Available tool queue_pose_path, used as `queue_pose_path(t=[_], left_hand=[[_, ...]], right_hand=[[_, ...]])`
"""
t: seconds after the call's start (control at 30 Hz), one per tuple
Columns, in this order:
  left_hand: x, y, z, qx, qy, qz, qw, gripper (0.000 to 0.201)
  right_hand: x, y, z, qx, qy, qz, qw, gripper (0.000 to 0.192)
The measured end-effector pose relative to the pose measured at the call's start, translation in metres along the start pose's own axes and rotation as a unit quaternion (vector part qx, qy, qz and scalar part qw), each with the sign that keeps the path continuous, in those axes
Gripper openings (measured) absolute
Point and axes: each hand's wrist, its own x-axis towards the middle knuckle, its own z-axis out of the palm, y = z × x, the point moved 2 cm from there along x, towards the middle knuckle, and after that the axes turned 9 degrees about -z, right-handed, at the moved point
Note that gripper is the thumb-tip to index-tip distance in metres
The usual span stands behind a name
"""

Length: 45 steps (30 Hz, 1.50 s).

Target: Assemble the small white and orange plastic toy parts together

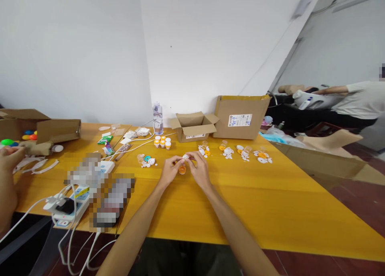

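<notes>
My left hand (pixel 169 171) and my right hand (pixel 199 168) meet over the middle of the yellow table (pixel 270 203). Together their fingertips pinch a small white round part (pixel 186 157). Just below it, between the two hands, sits a small orange cap-like piece (pixel 182 169). Whether the orange piece is held or rests on the table I cannot tell. Several finished-looking orange and white pieces (pixel 162 142) stand in a group behind my hands.
Small piles of white and orange parts (pixel 245 152) lie to the right, more parts (pixel 146 159) to the left. An open small box (pixel 194 126), a bigger box (pixel 240 116) and a bottle (pixel 157 118) stand at the back. Power strip and cables (pixel 67 205) at left. Another person's hand (pixel 10 157) at far left; a person at far right.
</notes>
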Motion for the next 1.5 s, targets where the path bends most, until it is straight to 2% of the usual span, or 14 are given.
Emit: queue_pose_path(t=[0.27,0.5,0.63,0.87,1.17,1.33,1.5], left_hand=[[0.001,0.0,-0.001,-0.014,0.001,-0.002,1.0,0.019],[0.002,-0.002,0.0,-0.057,-0.017,-0.028,0.998,0.023],[0.002,-0.005,0.001,-0.069,-0.024,-0.041,0.996,0.027],[0.001,-0.001,-0.001,-0.034,-0.012,-0.027,0.999,0.025],[0.0,0.0,-0.003,-0.044,0.023,-0.004,0.999,0.027],[-0.001,0.0,0.001,-0.07,0.004,-0.01,0.997,0.029],[0.0,0.001,0.001,-0.098,-0.005,-0.019,0.995,0.029]], right_hand=[[0.0,0.003,0.0,0.059,0.027,0.046,0.997,0.009],[0.0,0.007,0.004,0.135,0.028,0.113,0.984,0.019],[0.002,0.002,0.003,0.127,0.008,0.083,0.988,0.014],[0.004,-0.01,-0.001,0.073,0.013,0.034,0.997,0.01],[-0.002,-0.005,0.0,-0.009,0.004,0.006,1.0,0.011],[-0.005,-0.004,0.001,-0.052,-0.033,-0.031,0.998,0.013],[-0.004,-0.007,0.001,-0.043,-0.035,-0.039,0.998,0.015]])
